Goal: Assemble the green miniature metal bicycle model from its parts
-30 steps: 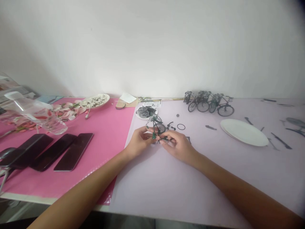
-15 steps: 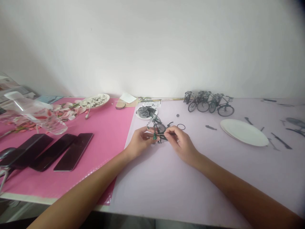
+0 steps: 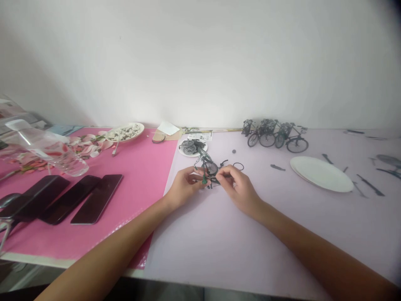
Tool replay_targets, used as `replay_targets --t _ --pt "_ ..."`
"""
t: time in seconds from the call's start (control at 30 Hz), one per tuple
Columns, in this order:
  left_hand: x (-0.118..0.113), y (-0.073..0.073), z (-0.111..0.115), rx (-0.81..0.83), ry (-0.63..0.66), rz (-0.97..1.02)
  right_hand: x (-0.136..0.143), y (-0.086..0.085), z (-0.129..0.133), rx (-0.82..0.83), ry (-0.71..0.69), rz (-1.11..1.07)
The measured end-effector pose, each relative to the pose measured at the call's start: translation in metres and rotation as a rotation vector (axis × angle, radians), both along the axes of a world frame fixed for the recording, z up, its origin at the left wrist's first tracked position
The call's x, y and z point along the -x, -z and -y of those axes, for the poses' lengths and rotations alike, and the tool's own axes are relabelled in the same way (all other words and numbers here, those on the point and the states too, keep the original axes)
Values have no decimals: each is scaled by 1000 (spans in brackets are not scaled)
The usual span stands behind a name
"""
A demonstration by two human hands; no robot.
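Between my hands stands a small dark model bicycle (image 3: 211, 168) with a spoked wheel and a green part (image 3: 204, 180) low on its near side. My left hand (image 3: 185, 184) is closed around the bicycle's near left end, thumb and fingers by the green part. My right hand (image 3: 240, 190) pinches at the bicycle's right side. Whatever lies between its fingertips is too small to make out. Just beyond the right hand lie a thin black ring (image 3: 238, 166) and a small dark curved piece (image 3: 223, 163).
Behind the hands is a small white plate (image 3: 181, 153) of spoked wheels. Several finished model bicycles (image 3: 275, 136) stand against the wall. On the right are white plates (image 3: 321, 173) and loose dark parts (image 3: 370, 184). Phones (image 3: 97, 200) and a plastic bottle (image 3: 50, 148) lie left.
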State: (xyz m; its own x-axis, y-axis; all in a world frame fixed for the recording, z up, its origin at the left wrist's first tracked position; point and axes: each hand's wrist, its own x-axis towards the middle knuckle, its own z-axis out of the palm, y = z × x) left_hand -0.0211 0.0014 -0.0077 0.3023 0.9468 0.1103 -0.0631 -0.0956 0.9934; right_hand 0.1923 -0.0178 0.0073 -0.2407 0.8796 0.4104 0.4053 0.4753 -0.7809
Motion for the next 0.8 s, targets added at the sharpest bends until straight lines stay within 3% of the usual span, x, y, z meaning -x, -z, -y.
replay_targets --t 0.4,0.8 --pt "2 2 -1 -42 -35 -22 -1 -4 5 -5 -21 116" --pt "7 -3 1 -280 -70 -225 -8 -3 -1 42 15 195"
